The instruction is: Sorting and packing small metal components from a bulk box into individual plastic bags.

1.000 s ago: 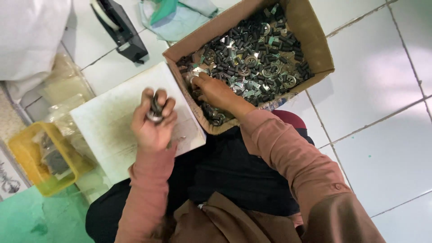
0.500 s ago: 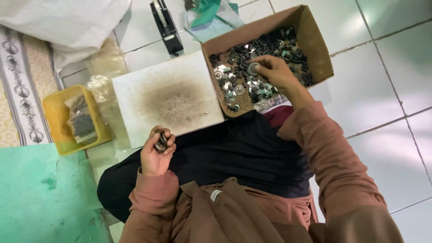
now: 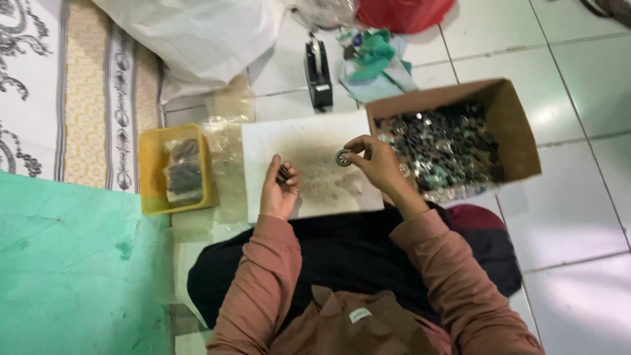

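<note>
My left hand [image 3: 279, 189] is closed around a small stack of dark metal rings [image 3: 284, 175], held over the near left part of a smudged white board [image 3: 309, 141]. My right hand [image 3: 374, 161] pinches a single round metal ring [image 3: 343, 157] between thumb and fingertips, above the board's right side. Just right of that hand stands an open cardboard box [image 3: 519, 135] filled with several small metal parts [image 3: 447, 144].
A yellow tray [image 3: 151, 164] with bagged dark parts sits left of the board, with clear plastic bags [image 3: 227, 151] between them. A black tape dispenser [image 3: 319, 72], crumpled green cloth [image 3: 374, 59], a white sack [image 3: 190, 33] and a red bag [image 3: 404, 13] lie beyond. A green mat [image 3: 72, 263] lies at left.
My right hand has come out of the box holding one ring and moved left over the board. My left hand stays closed on its stack. The camera view has shifted.
</note>
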